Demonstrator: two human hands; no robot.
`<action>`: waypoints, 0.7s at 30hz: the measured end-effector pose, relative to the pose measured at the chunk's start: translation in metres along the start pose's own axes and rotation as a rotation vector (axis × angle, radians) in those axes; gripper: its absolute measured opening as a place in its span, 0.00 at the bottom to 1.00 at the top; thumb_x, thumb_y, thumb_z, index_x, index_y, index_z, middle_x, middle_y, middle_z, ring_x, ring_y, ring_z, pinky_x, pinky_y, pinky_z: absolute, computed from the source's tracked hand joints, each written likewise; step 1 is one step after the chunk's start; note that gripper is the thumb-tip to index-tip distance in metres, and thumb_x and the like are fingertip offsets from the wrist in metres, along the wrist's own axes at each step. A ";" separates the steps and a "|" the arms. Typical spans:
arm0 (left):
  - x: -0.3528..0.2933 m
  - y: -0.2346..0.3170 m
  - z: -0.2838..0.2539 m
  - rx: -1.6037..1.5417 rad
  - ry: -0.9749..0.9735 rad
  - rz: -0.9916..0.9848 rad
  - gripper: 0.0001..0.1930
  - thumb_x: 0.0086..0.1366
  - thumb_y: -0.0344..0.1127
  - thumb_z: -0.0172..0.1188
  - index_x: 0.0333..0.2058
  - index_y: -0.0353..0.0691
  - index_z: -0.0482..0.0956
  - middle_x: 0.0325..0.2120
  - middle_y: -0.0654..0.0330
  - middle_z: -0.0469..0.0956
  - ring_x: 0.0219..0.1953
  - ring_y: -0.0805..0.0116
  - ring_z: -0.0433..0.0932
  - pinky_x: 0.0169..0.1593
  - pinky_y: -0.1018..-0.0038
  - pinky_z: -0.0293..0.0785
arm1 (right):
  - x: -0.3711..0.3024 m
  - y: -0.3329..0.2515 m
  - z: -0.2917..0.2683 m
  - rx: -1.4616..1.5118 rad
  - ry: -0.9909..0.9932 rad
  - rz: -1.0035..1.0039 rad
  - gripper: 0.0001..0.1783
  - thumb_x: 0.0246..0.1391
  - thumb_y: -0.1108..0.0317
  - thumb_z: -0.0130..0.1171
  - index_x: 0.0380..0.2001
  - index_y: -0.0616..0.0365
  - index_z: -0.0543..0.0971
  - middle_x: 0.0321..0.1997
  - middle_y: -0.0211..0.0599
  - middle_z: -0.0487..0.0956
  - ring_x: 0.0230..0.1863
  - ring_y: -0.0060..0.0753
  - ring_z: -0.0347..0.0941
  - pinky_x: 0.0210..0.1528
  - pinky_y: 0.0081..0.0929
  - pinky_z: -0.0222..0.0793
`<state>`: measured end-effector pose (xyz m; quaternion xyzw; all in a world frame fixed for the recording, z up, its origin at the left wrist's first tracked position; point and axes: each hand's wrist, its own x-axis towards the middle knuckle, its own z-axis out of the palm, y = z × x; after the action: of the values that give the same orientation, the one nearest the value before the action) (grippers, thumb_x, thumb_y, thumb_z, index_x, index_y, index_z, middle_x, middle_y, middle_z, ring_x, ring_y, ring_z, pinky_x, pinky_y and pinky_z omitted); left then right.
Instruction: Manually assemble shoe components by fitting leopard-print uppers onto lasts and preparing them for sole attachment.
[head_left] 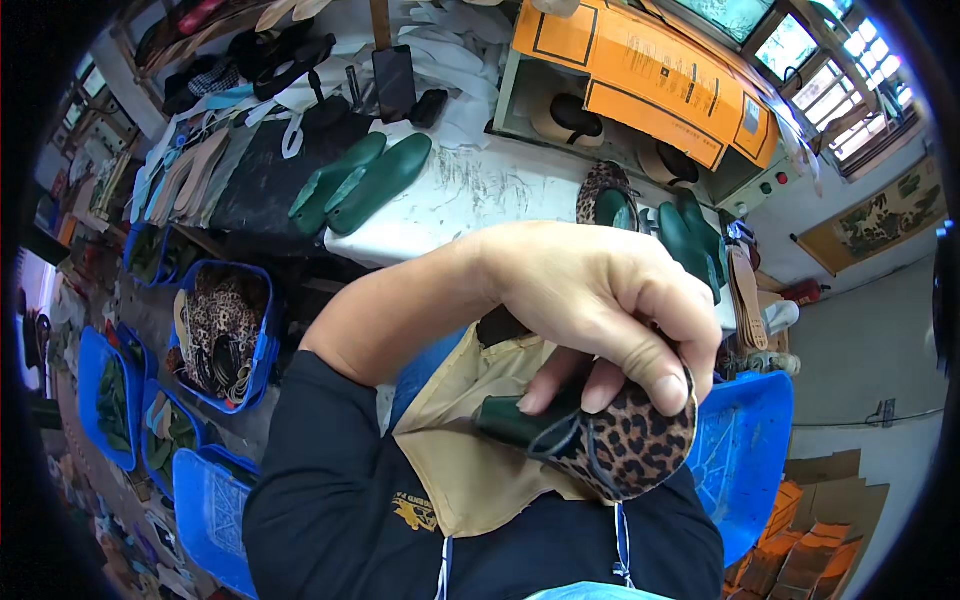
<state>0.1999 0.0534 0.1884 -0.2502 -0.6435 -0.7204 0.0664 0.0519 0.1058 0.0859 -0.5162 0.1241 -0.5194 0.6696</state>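
My left hand (610, 300) reaches across from the left, its back uppermost. Its thumb and fingers are closed on the rounded end of a leopard-print shoe upper (640, 440) with dark edging. This upper sits on a dark green shoe last (505, 420), whose bare end points left. Two more fingertips press on the shoe's top beneath my left palm; they seem to belong to my right hand (575, 385), otherwise hidden behind the shoe and left hand. A beige apron (470, 480) lies under the shoe.
A white worktable (470, 195) bears paired green lasts (365, 185), a phone (394, 82) and another leopard-print shoe (605, 190). Behind stands an orange-covered machine (650, 80). Blue bins stand left, one with leopard-print pieces (222, 330); another blue bin (745, 460) is at right.
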 end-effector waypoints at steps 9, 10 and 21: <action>-0.055 -0.063 -0.002 -0.068 0.661 0.293 0.25 0.73 0.51 0.57 0.54 0.32 0.78 0.50 0.52 0.81 0.54 0.61 0.79 0.63 0.65 0.68 | -0.021 -0.023 0.046 -0.150 0.290 0.135 0.31 0.46 0.69 0.74 0.54 0.67 0.77 0.49 0.37 0.82 0.50 0.28 0.78 0.55 0.30 0.74; -0.063 -0.068 0.001 -0.094 0.819 0.190 0.30 0.73 0.56 0.55 0.57 0.32 0.76 0.49 0.53 0.81 0.53 0.62 0.79 0.62 0.66 0.69 | -0.025 -0.012 0.036 -0.207 0.330 0.122 0.27 0.51 0.68 0.71 0.54 0.67 0.77 0.49 0.36 0.81 0.50 0.27 0.77 0.55 0.29 0.73; -0.111 -0.154 0.030 0.054 1.117 -0.249 0.16 0.69 0.35 0.63 0.52 0.34 0.80 0.44 0.63 0.82 0.45 0.76 0.77 0.53 0.74 0.74 | -0.069 0.068 -0.008 -0.371 0.532 0.271 0.22 0.56 0.71 0.67 0.54 0.63 0.79 0.48 0.33 0.82 0.48 0.23 0.76 0.53 0.26 0.73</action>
<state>0.2400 0.0817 0.0028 0.2479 -0.5534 -0.7291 0.3172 0.0550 0.1531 0.0011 -0.4546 0.4536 -0.5108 0.5715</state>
